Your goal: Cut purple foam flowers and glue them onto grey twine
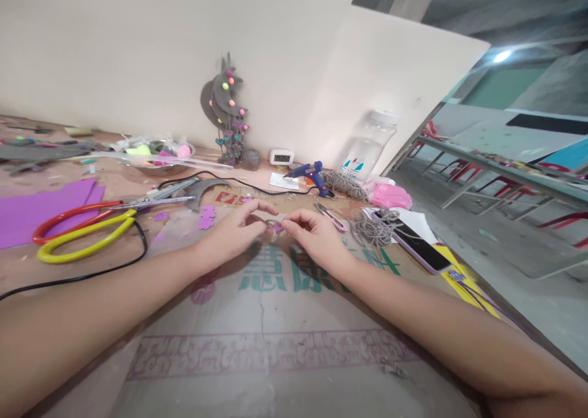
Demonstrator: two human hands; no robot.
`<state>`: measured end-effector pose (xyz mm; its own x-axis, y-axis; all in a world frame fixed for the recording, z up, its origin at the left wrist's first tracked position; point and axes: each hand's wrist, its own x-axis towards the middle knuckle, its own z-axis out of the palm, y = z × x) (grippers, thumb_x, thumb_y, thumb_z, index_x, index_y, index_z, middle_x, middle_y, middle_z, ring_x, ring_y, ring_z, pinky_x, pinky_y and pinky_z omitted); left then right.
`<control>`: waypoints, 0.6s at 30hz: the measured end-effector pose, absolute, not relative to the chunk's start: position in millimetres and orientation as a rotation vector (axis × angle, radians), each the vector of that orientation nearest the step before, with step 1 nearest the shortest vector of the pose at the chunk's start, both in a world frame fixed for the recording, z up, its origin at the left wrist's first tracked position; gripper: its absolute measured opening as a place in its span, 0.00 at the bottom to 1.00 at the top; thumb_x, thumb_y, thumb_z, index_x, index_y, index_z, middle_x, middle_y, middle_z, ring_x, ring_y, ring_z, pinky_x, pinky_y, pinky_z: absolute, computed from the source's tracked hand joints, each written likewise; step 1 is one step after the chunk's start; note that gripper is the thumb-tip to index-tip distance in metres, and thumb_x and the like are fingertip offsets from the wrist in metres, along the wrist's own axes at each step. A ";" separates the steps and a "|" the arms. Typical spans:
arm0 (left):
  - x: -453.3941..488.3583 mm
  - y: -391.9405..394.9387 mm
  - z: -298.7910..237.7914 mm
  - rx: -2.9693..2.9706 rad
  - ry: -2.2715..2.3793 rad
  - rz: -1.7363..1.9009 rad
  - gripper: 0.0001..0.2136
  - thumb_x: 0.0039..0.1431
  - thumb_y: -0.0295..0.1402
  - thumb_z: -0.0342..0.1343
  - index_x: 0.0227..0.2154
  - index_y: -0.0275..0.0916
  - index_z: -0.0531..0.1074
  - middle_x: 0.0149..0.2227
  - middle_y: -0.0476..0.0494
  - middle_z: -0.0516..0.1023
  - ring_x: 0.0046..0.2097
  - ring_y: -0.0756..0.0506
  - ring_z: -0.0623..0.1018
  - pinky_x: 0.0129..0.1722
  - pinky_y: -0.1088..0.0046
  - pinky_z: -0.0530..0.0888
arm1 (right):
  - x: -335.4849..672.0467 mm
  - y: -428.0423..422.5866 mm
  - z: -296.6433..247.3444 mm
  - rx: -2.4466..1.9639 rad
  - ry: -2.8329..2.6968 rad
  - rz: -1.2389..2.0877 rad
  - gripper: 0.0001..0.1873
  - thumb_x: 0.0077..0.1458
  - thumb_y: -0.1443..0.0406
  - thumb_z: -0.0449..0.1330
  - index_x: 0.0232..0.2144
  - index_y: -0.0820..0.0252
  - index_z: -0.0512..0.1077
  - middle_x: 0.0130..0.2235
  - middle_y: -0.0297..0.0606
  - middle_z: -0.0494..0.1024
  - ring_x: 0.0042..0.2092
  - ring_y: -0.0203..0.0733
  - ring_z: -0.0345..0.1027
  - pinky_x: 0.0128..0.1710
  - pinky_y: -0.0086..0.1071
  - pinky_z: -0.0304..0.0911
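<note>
My left hand (pixel 245 231) and my right hand (pixel 315 234) are close together above a printed cardboard sheet (pixel 206 320). Between their fingertips is a small purple piece (pixel 277 227), pinched by my right thumb and fingers. My left thumb and fingers are curled in beside it, with something thin and greyish at their tips that is too small to make out. Purple flower cutouts (pixel 207 217) lie left of my left hand. A pink-handled pair of thread snips (pixel 331 217) is just beyond my right hand.
Scissors (pixel 87 231) with red and yellow handles lie left, near purple sheets (pixel 46 216) and a black cord. At the back are a blue glue gun (pixel 313 176), a timer (pixel 282 156), a bottle (pixel 370 145) and a grey moon ornament (pixel 227 102). Grey yarn (pixel 376 227) and a phone (pixel 420 246) lie right.
</note>
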<state>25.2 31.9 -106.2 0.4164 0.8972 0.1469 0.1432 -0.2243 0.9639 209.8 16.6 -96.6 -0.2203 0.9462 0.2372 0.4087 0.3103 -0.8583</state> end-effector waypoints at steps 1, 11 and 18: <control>25.4 31.7 -106.3 1.638 0.879 0.924 0.19 0.50 0.28 0.50 0.48 0.41 0.66 0.41 0.45 0.76 0.38 0.47 0.76 0.39 0.70 0.71 | 209.7 16.5 -96.6 -1.199 -1.788 0.866 0.08 0.54 0.61 0.59 0.28 0.60 0.73 0.27 0.32 0.75 0.28 0.34 0.64 0.30 0.29 0.60; 26.8 31.6 -96.8 1.537 0.792 0.798 0.17 0.49 0.27 0.52 0.44 0.39 0.72 0.29 0.48 0.74 0.32 0.49 0.73 0.36 0.71 0.70 | 209.6 16.5 -96.1 -1.209 -1.738 0.873 0.09 0.53 0.61 0.59 0.27 0.60 0.72 0.24 0.31 0.71 0.26 0.33 0.61 0.27 0.29 0.57; 26.6 29.8 -102.5 1.698 0.871 0.876 0.10 0.58 0.36 0.48 0.34 0.37 0.72 0.25 0.50 0.72 0.30 0.49 0.72 0.33 0.73 0.68 | 210.8 19.3 -97.7 -1.249 -1.701 0.779 0.09 0.53 0.60 0.59 0.27 0.61 0.72 0.25 0.32 0.72 0.27 0.34 0.61 0.27 0.28 0.57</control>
<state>26.6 29.8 -102.5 0.4792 0.8649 0.1490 0.1447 -0.2453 0.9586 210.8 19.3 -97.7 -0.1263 0.9529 0.2758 0.4140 0.3033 -0.8583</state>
